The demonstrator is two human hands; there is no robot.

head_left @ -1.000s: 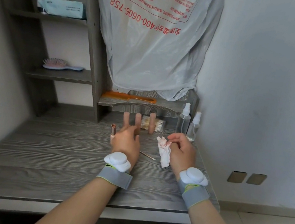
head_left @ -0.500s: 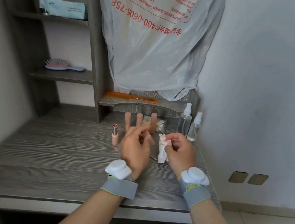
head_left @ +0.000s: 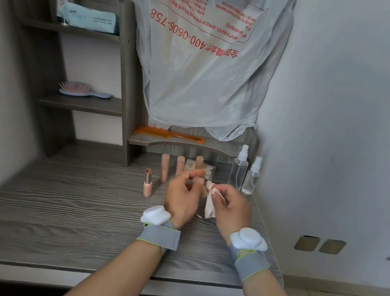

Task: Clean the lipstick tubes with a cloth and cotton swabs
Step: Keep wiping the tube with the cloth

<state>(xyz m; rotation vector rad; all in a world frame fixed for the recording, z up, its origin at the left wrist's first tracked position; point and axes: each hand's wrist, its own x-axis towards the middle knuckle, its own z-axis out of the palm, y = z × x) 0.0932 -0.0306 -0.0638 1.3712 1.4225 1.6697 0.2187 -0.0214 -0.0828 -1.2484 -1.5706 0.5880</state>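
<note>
Apparently empty left hand (head_left: 181, 195) – right hand (head_left: 231, 207) pinches cloth (head_left: 210, 202); uncapped lipstick tube (head_left: 148, 183) upright.

Grey wood-grain desk (head_left: 53, 203) with uncapped lipstick (head_left: 148, 183), capped tubes (head_left: 164, 167), spray bottles (head_left: 239, 167).

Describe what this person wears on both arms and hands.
Both forearms are bare, with no sleeves and no gloves. The left hand and right hand each have a grey fabric wrist strap edged in yellow-green, the left wrist strap and right wrist strap, each topped by a rounded white plastic pod.
</note>
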